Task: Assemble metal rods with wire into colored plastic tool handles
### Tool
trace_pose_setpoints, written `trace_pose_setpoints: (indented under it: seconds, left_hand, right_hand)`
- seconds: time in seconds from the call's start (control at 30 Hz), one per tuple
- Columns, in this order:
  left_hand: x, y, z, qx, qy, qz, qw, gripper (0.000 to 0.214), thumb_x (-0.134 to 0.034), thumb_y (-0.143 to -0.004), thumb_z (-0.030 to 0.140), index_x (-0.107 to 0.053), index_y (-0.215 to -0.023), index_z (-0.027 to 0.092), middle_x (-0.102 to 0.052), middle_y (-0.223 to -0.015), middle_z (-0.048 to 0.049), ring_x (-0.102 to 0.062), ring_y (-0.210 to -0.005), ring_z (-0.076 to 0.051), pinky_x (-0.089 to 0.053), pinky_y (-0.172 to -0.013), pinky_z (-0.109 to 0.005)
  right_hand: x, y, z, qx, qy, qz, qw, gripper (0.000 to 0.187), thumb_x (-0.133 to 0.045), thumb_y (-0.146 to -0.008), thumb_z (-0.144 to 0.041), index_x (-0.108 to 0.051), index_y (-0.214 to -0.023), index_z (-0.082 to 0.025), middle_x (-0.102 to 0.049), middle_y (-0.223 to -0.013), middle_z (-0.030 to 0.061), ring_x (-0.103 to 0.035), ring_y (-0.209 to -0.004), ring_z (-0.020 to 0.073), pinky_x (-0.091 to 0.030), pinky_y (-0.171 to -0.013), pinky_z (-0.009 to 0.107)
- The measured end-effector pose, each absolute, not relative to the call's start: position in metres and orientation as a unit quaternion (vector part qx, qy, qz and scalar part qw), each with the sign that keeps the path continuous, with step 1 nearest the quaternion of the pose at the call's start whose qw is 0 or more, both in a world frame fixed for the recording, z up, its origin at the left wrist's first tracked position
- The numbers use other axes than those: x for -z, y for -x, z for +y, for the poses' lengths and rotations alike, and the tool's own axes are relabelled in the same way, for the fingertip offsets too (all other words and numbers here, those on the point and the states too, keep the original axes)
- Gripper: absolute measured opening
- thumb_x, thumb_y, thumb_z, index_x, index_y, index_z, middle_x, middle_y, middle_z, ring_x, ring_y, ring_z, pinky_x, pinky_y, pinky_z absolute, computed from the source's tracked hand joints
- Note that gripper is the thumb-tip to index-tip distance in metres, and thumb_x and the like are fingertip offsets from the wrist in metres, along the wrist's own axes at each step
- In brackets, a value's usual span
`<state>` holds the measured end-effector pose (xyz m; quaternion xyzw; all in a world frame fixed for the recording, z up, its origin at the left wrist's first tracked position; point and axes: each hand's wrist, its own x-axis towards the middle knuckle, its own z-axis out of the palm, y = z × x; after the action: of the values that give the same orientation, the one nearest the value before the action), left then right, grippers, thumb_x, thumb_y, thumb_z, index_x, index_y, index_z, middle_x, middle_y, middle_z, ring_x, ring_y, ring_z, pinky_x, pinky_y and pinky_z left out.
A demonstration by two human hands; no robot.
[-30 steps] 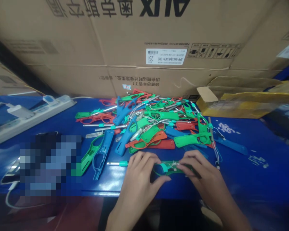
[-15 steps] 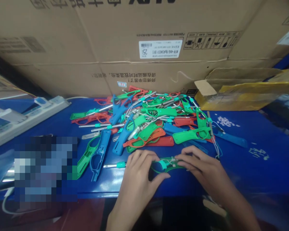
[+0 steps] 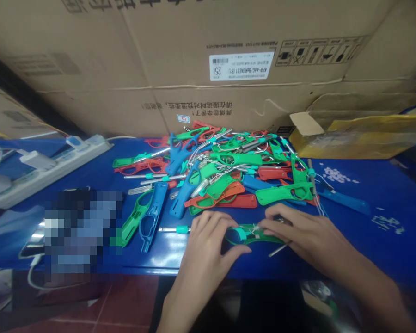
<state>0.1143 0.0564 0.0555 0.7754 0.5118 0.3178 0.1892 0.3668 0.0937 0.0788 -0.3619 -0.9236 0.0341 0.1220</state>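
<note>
A green gas lighter casing [image 3: 244,235], opened to show its inner parts, lies lengthwise at the table's front. Its metal tube [image 3: 168,229] with a teal collar points left. My left hand [image 3: 210,240] curls over the tube end, fingers behind and thumb in front, holding it. At the handle end, my right hand [image 3: 298,231] has its fingertips closed on the casing near thin white wires. A thin metal rod [image 3: 279,249] sticks out below the right hand; its other end is hidden. Behind the hands is a heap of lighter parts, including a green half-shell [image 3: 280,193].
A blue half-shell [image 3: 153,212] and a green one lie left of the hands. Further left are a phone [image 3: 34,243] and a white power strip [image 3: 52,173]. Small white pieces [image 3: 338,174] are scattered right. A large cardboard box [image 3: 180,60] stands behind, a smaller open box [image 3: 360,138] at right.
The view has shifted, so the scene sits further right. The thin metal rod now shows under my right hand. Both hands stay at the green lighter.
</note>
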Motion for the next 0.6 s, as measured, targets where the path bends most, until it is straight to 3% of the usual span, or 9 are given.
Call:
trace_pose_setpoints:
  seconds: [0.1, 0.43, 0.6]
  left_hand:
    - [-0.056, -0.114, 0.056, -0.32, -0.776, 0.509, 0.19, 0.039, -0.087, -0.081, 0.037, -0.062, -0.107, 0.022, -0.072, -0.108, -0.0005, -0.06, -0.103, -0.026, -0.041, -0.087, -0.04]
    - [-0.054, -0.113, 0.056, -0.324, -0.777, 0.504, 0.192, 0.036, -0.086, -0.083, 0.036, -0.062, -0.107, 0.022, -0.071, -0.109, -0.0004, -0.06, -0.104, -0.026, -0.04, -0.089, -0.041]
    - [-0.053, -0.114, 0.056, -0.322, -0.778, 0.504, 0.19, 0.038, -0.087, -0.082, 0.036, -0.062, -0.107, 0.022, -0.071, -0.108, -0.0005, -0.06, -0.104, -0.026, -0.041, -0.089, -0.041]
  right_hand:
    - [-0.083, -0.371, 0.101, -0.053, 0.334, -0.936, 0.094, 0.034, -0.039, -0.104, -0.011, -0.064, -0.117, -0.03, -0.065, -0.112, 0.0015, -0.068, -0.078, 0.0122, -0.038, -0.057, 0.024]
    - [-0.096, -0.369, 0.122, -0.208, 0.322, -0.921, 0.066, 0.027, -0.049, -0.105, -0.018, -0.068, -0.118, -0.033, -0.065, -0.12, -0.0009, -0.066, -0.095, 0.0136, -0.047, -0.078, 0.026]
    - [-0.088, -0.369, 0.111, -0.252, 0.355, -0.895, 0.096, 0.033, -0.046, -0.103, -0.012, -0.068, -0.119, -0.031, -0.065, -0.12, 0.0001, -0.067, -0.102, 0.0144, -0.051, -0.086, 0.027]
